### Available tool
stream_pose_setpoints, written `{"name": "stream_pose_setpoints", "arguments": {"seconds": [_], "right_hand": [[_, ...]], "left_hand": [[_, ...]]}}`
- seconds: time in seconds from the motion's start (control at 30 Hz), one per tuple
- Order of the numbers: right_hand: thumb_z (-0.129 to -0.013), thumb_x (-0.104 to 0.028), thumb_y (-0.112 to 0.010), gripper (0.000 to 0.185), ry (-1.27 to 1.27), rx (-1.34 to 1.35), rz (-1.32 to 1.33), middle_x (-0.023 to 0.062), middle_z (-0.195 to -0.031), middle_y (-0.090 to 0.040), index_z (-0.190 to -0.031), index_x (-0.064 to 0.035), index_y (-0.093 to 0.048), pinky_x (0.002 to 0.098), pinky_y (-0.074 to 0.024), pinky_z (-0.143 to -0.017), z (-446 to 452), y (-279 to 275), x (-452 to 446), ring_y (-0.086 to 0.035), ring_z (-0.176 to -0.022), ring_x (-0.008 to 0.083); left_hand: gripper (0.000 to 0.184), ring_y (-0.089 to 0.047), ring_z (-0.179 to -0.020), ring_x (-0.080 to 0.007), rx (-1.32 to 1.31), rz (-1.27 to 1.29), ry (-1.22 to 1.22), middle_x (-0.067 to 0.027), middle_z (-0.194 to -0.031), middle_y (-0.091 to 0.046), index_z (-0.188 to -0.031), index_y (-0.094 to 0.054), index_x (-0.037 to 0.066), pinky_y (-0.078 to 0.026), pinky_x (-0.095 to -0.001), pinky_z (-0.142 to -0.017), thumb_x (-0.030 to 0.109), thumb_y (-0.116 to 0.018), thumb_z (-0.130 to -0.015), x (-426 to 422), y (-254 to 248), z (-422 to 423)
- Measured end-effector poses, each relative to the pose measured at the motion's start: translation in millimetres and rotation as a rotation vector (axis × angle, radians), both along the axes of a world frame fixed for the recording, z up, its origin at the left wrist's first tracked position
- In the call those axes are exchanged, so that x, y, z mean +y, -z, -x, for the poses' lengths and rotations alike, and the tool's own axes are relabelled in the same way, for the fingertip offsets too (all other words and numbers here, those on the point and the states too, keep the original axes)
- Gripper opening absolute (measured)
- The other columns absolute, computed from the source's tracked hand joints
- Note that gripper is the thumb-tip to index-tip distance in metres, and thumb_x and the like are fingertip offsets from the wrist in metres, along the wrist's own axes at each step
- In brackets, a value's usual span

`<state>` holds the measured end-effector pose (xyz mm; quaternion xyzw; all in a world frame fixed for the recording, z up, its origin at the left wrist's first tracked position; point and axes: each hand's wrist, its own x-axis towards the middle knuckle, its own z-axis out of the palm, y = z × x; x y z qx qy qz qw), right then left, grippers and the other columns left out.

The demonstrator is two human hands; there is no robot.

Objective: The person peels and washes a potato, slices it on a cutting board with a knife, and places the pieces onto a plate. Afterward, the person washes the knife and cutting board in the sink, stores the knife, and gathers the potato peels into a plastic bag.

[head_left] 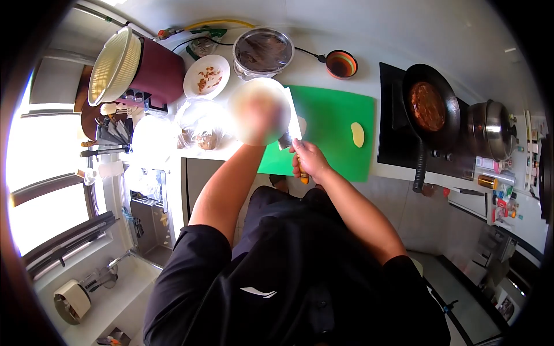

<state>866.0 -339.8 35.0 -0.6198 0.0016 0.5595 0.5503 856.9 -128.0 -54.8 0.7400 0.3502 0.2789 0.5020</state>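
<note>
Head view: right hand (310, 160) clenched on the knife (295, 118), its long axis pointing forward and slightly left, beside the blurred left hand (261, 115) (grip cannot be told); yellowish slice (358, 134) rightward on green board (332, 155), nearer the right.

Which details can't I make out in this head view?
All in the head view:
- Left hand: a round, pale blur hides its fingers and anything they hold.
- Knife handle: partly covered by the right hand.
- Contents of the covered bowl: obscured by shiny film.
- Labels on the small bottles at far right: too small to read.
</note>
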Motion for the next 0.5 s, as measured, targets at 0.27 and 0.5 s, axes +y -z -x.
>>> {"name": "stream_pose_setpoints", "arguments": {"seconds": [0.27,0.5], "right_hand": [[-0.107,-0.046,-0.054,0.044,0.293,-0.207,0.036,0.0015,-0.060,-0.050,-0.094,-0.0043,-0.057,0.0290,-0.0406,-0.040,-11.8,-13.5,-96.8,-0.048,-0.040,0.0126],[-0.108,-0.044,-0.052,0.044,0.646,-0.356,0.187,0.0018,-0.053,-0.047,-0.086,-0.0062,-0.052,0.0277,-0.0342,-0.035,-5.0,-15.8,-197.1,-0.043,-0.035,0.0121]], "left_hand": [[0.039,-0.051,-0.125,-0.0349,0.151,-0.706,0.152,-0.0064,-0.129,-0.062,-0.123,-0.069,0.013,-0.039,-0.0510,-0.107,0.029,-0.070,-0.087,-29.6,44.5,-10.5],[0.061,-0.027,-0.154,-0.0343,0.457,-0.781,1.127,-0.0007,-0.169,-0.030,-0.151,-0.050,0.027,-0.032,-0.0495,-0.121,0.012,-0.059,-0.093,-186.8,-35.3,-68.2]]}}
